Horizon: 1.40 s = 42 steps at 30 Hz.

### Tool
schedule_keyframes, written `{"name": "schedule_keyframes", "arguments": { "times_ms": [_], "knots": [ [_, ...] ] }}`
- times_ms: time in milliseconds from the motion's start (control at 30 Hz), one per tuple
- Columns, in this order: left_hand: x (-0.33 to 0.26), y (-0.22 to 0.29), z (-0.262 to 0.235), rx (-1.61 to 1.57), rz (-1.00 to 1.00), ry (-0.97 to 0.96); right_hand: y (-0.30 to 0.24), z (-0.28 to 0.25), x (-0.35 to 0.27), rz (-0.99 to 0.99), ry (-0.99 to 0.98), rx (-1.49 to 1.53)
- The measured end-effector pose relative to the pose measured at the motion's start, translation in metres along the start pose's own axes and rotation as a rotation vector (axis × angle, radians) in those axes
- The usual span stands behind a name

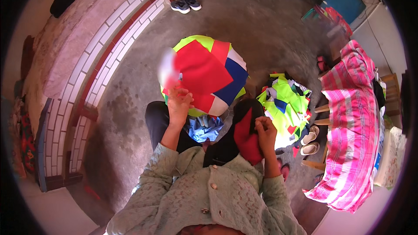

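Left hand (179,104): raised, fingers closed on the lower edge of a patchwork cloth (208,73), lifted above the lap.
Right hand (264,131): pinching a red cloth piece (246,137) lying on the right knee.
Cloth: panels of red, blue, white and neon yellow-green; upper left corner blurred.
Handling, as judged: keep the edge taut and match edges before joining.
Nearby: pile of cloth scraps (285,104) on the floor, just right of the knee; pink striped bag (352,126) beyond
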<state>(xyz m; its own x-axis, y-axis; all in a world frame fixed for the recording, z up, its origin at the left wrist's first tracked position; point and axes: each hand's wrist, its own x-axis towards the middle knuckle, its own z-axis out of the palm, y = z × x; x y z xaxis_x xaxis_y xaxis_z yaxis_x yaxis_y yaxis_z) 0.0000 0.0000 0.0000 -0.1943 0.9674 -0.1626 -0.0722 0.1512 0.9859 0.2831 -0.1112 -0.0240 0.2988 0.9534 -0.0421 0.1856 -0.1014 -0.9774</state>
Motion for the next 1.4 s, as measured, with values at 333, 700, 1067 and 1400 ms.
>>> {"name": "schedule_keyframes", "arguments": {
  "times_ms": [333,700,1067,1400],
  "knots": [
    [-0.017,0.001,0.025,0.727,0.751,-0.020,-0.068,0.005,0.016,-0.081,0.007,0.256],
    [0.015,-0.012,0.032,0.946,0.950,-0.088,-0.026,0.029,0.002,0.034,-0.138,0.229],
    [0.008,-0.008,0.039,0.880,0.975,-0.115,-0.035,0.027,0.005,0.059,-0.018,0.326],
    [-0.048,0.011,0.062,0.378,0.527,-0.613,-0.042,0.010,0.020,0.290,-0.025,0.934]
  ]
}}
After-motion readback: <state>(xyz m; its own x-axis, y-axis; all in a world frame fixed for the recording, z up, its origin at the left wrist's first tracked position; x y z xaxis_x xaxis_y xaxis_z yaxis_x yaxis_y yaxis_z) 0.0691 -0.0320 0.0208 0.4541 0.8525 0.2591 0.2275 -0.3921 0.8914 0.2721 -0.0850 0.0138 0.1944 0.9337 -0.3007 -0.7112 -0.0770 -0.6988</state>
